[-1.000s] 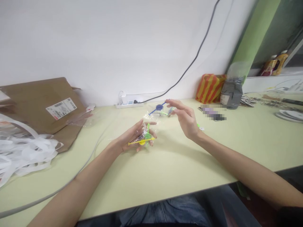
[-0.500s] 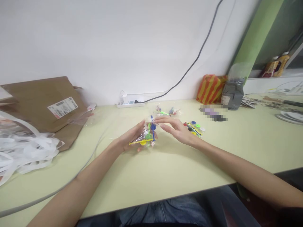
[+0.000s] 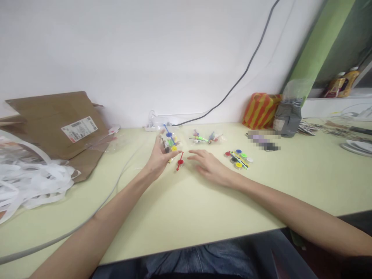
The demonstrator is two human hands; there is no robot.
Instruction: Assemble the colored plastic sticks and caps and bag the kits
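Observation:
My left hand (image 3: 159, 159) grips a clear plastic bag of arrow spinners, with a blue arrow spinner (image 3: 169, 135), a yellow one (image 3: 173, 148) and a black one (image 3: 166, 149) showing. At the left thumb's tip is a red arrow spinner (image 3: 180, 162) outside the bag; whether the thumb holds it or only touches it, I cannot tell. My right hand (image 3: 209, 166) is just to the right of the red spinner, fingers stretched out and apart, holding nothing visible. Beyond the hands lies another clear bag of coloured spinners (image 3: 205, 138).
Loose coloured discs and arrow sticks (image 3: 238, 159) lie right of my right hand. A brown paper package (image 3: 55, 128) and white strips (image 3: 31, 178) fill the left side. A power strip (image 3: 150, 127) sits by the wall; a striped bag (image 3: 258, 111) stands at the back right.
My left hand has moved up and left with the bag, tilting it. The red arrow spinner now shows apart from the bag. My right hand has drawn back and slightly down from the bag.

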